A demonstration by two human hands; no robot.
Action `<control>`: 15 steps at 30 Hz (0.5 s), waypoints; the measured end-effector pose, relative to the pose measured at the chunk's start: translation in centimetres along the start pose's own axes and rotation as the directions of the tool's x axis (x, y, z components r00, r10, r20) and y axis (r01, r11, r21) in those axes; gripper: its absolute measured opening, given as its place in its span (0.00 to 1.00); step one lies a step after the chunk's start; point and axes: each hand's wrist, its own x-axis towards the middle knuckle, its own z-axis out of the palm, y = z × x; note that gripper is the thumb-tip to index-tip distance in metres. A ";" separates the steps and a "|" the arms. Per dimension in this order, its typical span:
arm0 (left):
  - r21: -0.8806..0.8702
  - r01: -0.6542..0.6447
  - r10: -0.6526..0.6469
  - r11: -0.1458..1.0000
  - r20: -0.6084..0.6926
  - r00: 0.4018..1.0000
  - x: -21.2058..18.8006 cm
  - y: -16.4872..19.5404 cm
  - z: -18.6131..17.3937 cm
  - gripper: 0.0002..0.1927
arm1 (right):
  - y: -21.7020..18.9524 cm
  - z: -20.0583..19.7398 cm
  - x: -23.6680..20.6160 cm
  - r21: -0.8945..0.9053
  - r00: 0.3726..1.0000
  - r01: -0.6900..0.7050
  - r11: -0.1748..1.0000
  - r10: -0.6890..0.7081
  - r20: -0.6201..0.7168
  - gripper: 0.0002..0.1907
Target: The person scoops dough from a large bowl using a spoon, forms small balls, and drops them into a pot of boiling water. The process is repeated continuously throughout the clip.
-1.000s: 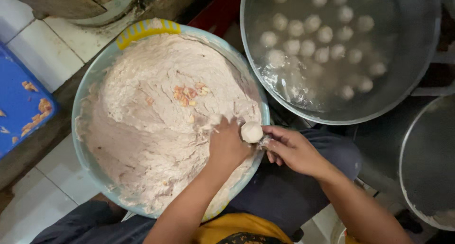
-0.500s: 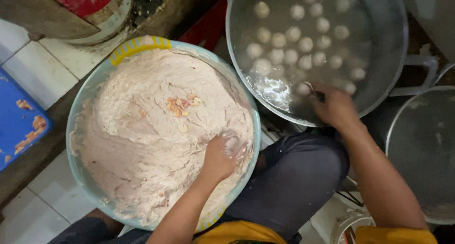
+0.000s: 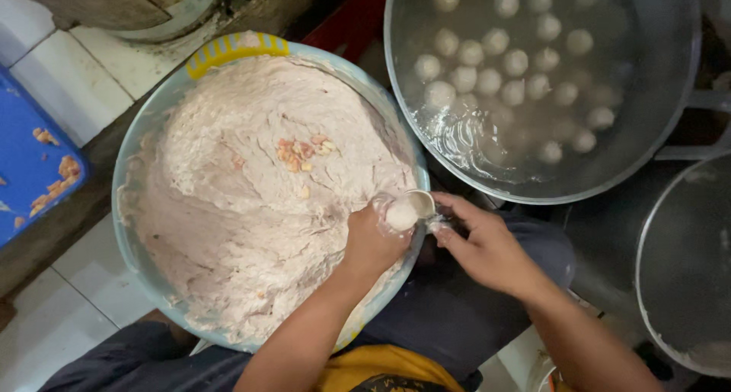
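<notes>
Left hand (image 3: 371,240) clenched into a fist at the basin's 4 o'clock rim, squeezing a round ball of paste (image 3: 400,215) up out of the top of the fist. Right hand (image 3: 487,247) just beside it at 3 o'clock, pinching a small metal spoon (image 3: 421,203) whose bowl touches the ball. Large pale blue basin (image 3: 137,247) heaped with pinkish-grey paste (image 3: 251,202), a few orange bits (image 3: 304,150) lying on top toward 12 o'clock (yellow grip (image 3: 232,51) on the rim at 12 as well). Wide metal pot (image 3: 655,125) of water at 2 o'clock from the hands, many pale balls (image 3: 487,80) floating inside, well apart from the basin's paste. Second metal pot (image 3: 685,270) at 3 o'clock, cut off by the frame. Blue tray (image 3: 30,156) with orange scraps at 9 o'clock on the tiled floor (image 3: 46,339)
</notes>
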 end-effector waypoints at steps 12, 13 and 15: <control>0.436 0.096 -0.127 0.895 0.042 0.991 0.2 -0.1 -0.2 0.27 | 3.2 0.2 1.9 0.224 0.943 -0.314 0.922 0.276 0.187 0.24; 0.404 0.048 -0.084 0.914 0.071 0.994 -0.2 -0.5 -0.5 0.23 | 3.5 0.0 2.0 0.225 0.945 -0.314 0.922 0.281 0.168 0.24; 0.337 -0.046 0.005 0.940 0.120 0.993 -0.6 -2.0 -1.3 0.16 | 3.9 -0.9 2.1 0.226 0.949 -0.310 0.924 0.286 0.133 0.25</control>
